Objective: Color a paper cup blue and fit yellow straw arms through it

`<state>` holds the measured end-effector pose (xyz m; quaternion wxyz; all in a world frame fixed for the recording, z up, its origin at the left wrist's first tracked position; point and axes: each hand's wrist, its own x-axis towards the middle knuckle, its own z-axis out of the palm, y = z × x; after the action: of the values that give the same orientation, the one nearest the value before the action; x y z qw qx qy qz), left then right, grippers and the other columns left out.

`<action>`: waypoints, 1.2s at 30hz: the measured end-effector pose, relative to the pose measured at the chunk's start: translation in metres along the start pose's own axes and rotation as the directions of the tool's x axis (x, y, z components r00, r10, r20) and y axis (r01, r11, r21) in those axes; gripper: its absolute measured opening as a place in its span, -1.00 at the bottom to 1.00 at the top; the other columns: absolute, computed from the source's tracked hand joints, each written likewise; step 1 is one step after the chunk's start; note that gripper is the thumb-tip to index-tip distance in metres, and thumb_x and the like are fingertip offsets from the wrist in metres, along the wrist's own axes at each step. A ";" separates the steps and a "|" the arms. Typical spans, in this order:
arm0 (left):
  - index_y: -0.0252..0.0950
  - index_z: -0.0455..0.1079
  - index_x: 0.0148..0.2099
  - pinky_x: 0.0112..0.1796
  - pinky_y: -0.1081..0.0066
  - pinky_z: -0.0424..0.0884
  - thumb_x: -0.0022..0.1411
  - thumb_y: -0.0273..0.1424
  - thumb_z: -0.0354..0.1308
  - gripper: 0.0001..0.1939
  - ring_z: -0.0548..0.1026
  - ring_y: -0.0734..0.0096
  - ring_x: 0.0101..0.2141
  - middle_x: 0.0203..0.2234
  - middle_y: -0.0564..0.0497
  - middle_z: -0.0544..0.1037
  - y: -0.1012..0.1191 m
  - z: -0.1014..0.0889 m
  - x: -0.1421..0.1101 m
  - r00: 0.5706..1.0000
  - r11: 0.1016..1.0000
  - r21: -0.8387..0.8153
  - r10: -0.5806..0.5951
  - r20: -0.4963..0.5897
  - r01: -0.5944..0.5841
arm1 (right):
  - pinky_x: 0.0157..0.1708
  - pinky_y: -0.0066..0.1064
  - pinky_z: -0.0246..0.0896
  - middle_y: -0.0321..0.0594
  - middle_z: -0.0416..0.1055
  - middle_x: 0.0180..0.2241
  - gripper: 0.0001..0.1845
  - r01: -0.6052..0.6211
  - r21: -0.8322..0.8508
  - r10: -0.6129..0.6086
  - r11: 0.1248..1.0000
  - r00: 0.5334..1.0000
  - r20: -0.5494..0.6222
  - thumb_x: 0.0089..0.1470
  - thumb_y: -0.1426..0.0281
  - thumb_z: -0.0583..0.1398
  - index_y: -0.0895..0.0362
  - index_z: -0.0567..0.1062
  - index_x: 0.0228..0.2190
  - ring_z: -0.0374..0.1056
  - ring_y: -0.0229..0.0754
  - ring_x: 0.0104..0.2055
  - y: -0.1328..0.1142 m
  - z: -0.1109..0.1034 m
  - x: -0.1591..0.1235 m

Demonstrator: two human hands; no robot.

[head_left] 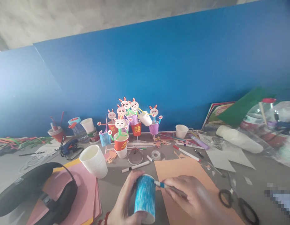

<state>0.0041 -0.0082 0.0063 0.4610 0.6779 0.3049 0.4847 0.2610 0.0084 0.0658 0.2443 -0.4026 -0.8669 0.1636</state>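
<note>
My left hand (126, 197) is wrapped round a paper cup (145, 195) whose side is streaked with blue colour. The cup lies tipped, with a white patch showing near its lower end. In my right hand (189, 193) is a blue marker (161, 184), pinched between the fingers, its tip at the upper right edge of the cup. Under the right hand spreads an orange sheet of paper (177, 168). A capped white marker (135, 167) and a roll of clear tape (155, 155) lie just beyond the cup.
Rabbit-faced paper cup figures (120, 134) stand at the back. Left are stacked white cups (94, 161), pink paper (85, 193) and a black headset-like object (62, 200). Scissors (237, 200), white paper scraps (225, 156) and a cup sleeve (239, 139) lie right. A blue partition (159, 72) rises behind.
</note>
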 end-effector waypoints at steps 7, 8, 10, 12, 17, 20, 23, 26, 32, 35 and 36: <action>-0.19 0.18 0.31 0.02 0.03 0.36 0.01 -0.12 0.37 -0.15 0.40 -0.18 0.02 0.10 -0.23 0.36 -0.003 0.000 -0.001 1.000 1.000 -0.003 0.001 -0.023 -0.001 | -0.48 -0.46 0.13 -0.32 0.43 -0.58 -0.68 0.096 -0.012 -0.096 0.995 0.995 0.020 0.36 0.34 -0.01 0.06 0.52 -0.28 0.33 -0.23 -0.55 -0.002 -0.002 -0.001; -0.19 0.17 0.31 0.00 0.03 0.37 0.01 -0.10 0.37 -0.14 0.41 -0.17 0.01 0.09 -0.23 0.37 -0.003 0.000 -0.001 1.000 1.000 -0.012 0.000 -0.021 0.000 | -0.49 -0.46 0.12 -0.33 0.41 -0.59 -0.68 0.094 -0.017 -0.093 0.995 0.995 0.017 0.37 0.33 -0.01 0.06 0.51 -0.30 0.31 -0.24 -0.56 -0.002 -0.002 -0.001; -0.19 0.16 0.31 -0.02 0.04 0.38 0.02 -0.09 0.36 -0.14 0.42 -0.16 -0.01 0.07 -0.22 0.38 -0.004 0.001 0.000 1.000 1.000 -0.024 -0.002 -0.008 0.002 | -0.49 -0.46 0.11 -0.34 0.41 -0.58 -0.67 0.050 -0.020 -0.050 0.999 0.999 -0.005 0.38 0.32 -0.01 0.04 0.49 -0.33 0.30 -0.24 -0.55 -0.001 -0.001 -0.001; -0.18 0.16 0.32 -0.02 0.04 0.38 0.03 -0.08 0.35 -0.14 0.43 -0.16 -0.01 0.07 -0.22 0.38 -0.004 0.000 -0.001 1.000 1.000 -0.023 -0.005 -0.005 0.005 | -0.48 -0.47 0.11 -0.33 0.45 -0.55 -0.67 0.008 -0.011 -0.009 1.000 1.000 -0.022 0.39 0.32 -0.01 0.04 0.49 -0.33 0.33 -0.24 -0.53 0.000 0.000 0.000; -0.18 0.17 0.32 0.03 -0.02 0.34 0.05 -0.05 0.34 -0.15 0.39 -0.25 0.05 0.12 -0.24 0.35 -0.005 0.000 -0.002 1.000 1.000 -0.006 0.018 -0.020 -0.018 | -0.48 -0.46 0.15 -0.32 0.43 -0.59 -0.68 0.099 -0.016 -0.099 0.995 0.995 0.004 0.35 0.33 0.00 0.06 0.52 -0.31 0.31 -0.24 -0.56 -0.003 -0.001 -0.001; -0.18 0.17 0.31 0.00 -0.02 0.36 0.08 -0.01 0.30 -0.17 0.41 -0.23 0.03 0.09 -0.24 0.36 -0.005 0.001 -0.001 0.999 1.000 -0.001 0.031 -0.019 -0.031 | -0.48 -0.47 0.15 -0.31 0.44 -0.59 -0.67 0.104 -0.016 -0.104 0.994 0.995 -0.002 0.35 0.32 0.00 0.06 0.54 -0.31 0.31 -0.24 -0.56 -0.003 -0.002 -0.002; -0.16 0.15 0.31 -0.05 0.02 0.39 0.13 0.04 0.24 -0.21 0.44 -0.15 -0.03 0.04 -0.23 0.37 0.000 0.002 0.002 1.000 1.000 0.000 0.015 -0.004 -0.015 | -0.47 -0.47 0.16 -0.29 0.50 -0.54 -0.67 0.062 0.010 -0.062 0.998 0.998 -0.020 0.37 0.28 0.00 0.04 0.54 -0.28 0.37 -0.23 -0.53 -0.003 -0.002 -0.002; -0.14 0.15 0.30 -0.07 0.04 0.39 0.17 0.02 0.21 -0.25 0.44 -0.12 -0.04 0.03 -0.21 0.36 0.005 0.004 0.005 1.000 1.000 -0.005 0.015 -0.001 -0.015 | -0.48 -0.49 0.17 -0.30 0.52 -0.51 -0.66 -0.010 0.050 0.011 0.999 1.000 -0.025 0.40 0.24 0.00 0.02 0.53 -0.27 0.41 -0.23 -0.50 -0.003 0.000 0.000; -0.12 0.14 0.31 -0.05 0.09 0.41 0.18 0.02 0.20 -0.26 0.45 -0.08 -0.02 0.05 -0.19 0.37 0.005 0.004 0.004 0.999 0.998 -0.046 0.047 0.010 -0.046 | -0.48 -0.51 0.18 -0.31 0.51 -0.51 -0.63 -0.052 0.084 0.055 0.995 0.998 -0.033 0.41 0.21 -0.01 0.02 0.53 -0.29 0.40 -0.24 -0.50 -0.004 0.001 0.001; -0.16 0.15 0.31 -0.02 0.07 0.39 0.15 0.01 0.23 -0.23 0.44 -0.14 0.01 0.07 -0.21 0.37 0.000 0.003 0.001 0.999 0.999 -0.015 0.041 -0.009 -0.041 | -0.49 -0.50 0.17 -0.30 0.49 -0.54 -0.65 0.019 0.062 -0.016 0.998 0.999 -0.051 0.38 0.21 0.01 0.03 0.54 -0.28 0.36 -0.25 -0.53 -0.005 0.001 -0.002; -0.17 0.14 0.32 -0.01 0.06 0.39 0.14 0.01 0.24 -0.21 0.44 -0.15 0.02 0.08 -0.21 0.37 -0.001 0.002 0.000 0.999 0.999 -0.009 0.034 -0.011 -0.034 | -0.49 -0.50 0.17 -0.30 0.47 -0.56 -0.65 0.046 0.053 -0.044 0.998 0.998 -0.055 0.37 0.20 0.02 0.03 0.55 -0.29 0.33 -0.25 -0.55 -0.006 0.001 -0.004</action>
<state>0.0063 -0.0080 0.0052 0.4543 0.6782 0.2935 0.4976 0.2587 0.0018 0.0668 0.2819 -0.3805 -0.8641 0.1706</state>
